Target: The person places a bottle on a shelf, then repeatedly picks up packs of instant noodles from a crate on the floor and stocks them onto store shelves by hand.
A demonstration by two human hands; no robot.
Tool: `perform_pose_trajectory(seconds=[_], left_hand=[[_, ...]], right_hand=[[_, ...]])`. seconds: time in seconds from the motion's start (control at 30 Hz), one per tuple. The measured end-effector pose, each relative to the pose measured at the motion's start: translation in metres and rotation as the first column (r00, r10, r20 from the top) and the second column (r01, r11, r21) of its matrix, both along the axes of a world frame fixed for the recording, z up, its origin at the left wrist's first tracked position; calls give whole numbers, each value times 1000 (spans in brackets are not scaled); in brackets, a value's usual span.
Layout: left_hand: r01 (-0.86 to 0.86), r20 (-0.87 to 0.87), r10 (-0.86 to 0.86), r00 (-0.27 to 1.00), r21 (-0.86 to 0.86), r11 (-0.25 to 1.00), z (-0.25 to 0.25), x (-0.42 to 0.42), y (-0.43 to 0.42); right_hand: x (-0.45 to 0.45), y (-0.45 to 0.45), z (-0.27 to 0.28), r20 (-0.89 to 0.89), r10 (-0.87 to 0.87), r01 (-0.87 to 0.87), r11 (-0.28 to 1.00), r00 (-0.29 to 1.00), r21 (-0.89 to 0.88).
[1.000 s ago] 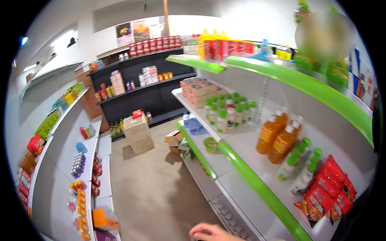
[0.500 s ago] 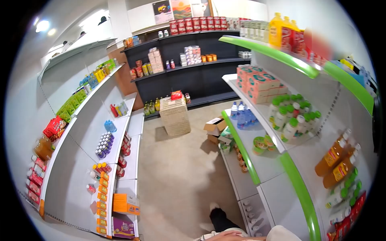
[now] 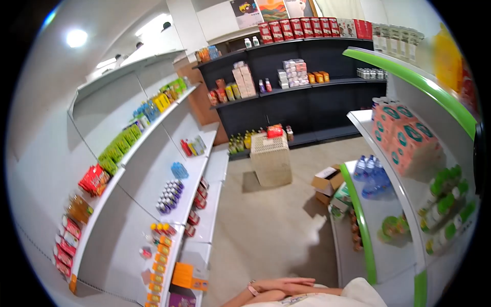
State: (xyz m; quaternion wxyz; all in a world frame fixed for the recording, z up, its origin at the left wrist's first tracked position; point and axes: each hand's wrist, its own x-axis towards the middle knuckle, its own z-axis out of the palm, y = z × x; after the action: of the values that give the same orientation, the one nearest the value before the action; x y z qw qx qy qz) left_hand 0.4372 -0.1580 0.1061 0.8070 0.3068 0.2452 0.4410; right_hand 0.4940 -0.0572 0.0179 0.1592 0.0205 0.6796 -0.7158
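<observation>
At the bottom edge, my right hand (image 3: 284, 283) lies across the front of my body, with a band around its wrist. Its fingers are stretched out toward the right and hold nothing I can see. My left hand (image 3: 274, 295) is just below, overlapping it, with the left arm coming in from a pale sleeve (image 3: 362, 292). How its fingers lie is hidden. Neither hand touches the goods. Closest on the left are orange boxes (image 3: 159, 267) in a row and an orange carton (image 3: 189, 277) on a lower shelf.
White shelving (image 3: 194, 176) lines the left, and green-edged shelving (image 3: 360, 225) the right, with pink tissue packs (image 3: 404, 134) and blue-capped bottles (image 3: 371, 174). An aisle floor (image 3: 255, 225) runs between. Ahead stand a pale basket-like stand (image 3: 271, 161), open cardboard boxes (image 3: 327, 182) and a dark shelf (image 3: 286, 105).
The view has swung to the right side's near end less and left more, so the shelves sit further right. My hands and forearms show more. The foot is out of sight.
</observation>
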Motion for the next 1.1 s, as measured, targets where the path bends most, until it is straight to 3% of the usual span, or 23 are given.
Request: perform_pose_trajectory(seconds=[0.07,0.17,0.33,0.57,0.83,0.9,1.0,1.1], left_hand=[[90,-308,-62,949,76,993,-27,-28,19],[160,-468,-115,876,57,985,-41,-74,48],[172,-483,-134,865,34,985,-71,-153,92],[266,-501,-200,842,62,962,-112,-285,173],[408,-647,-292,704,32,912,-75,-460,279],[441,-547,-380,746,-23,897,-126,-486,285],[501,-537,-448,715,-55,864,-91,-513,306],[529,-512,-455,728,-1,848,-121,-542,331]], right_hand=[[-47,17,-1,-10,68,-68,997,998,19],[-116,42,2,-17,139,-138,988,990,63],[-204,84,-6,3,212,-210,968,977,139],[-315,166,-41,85,171,-187,952,982,241],[-440,228,-72,169,74,-119,953,983,278],[-468,242,-82,204,67,-122,955,977,269],[-500,258,-100,261,64,-129,962,963,240],[-519,268,-121,309,93,-162,966,946,203]])
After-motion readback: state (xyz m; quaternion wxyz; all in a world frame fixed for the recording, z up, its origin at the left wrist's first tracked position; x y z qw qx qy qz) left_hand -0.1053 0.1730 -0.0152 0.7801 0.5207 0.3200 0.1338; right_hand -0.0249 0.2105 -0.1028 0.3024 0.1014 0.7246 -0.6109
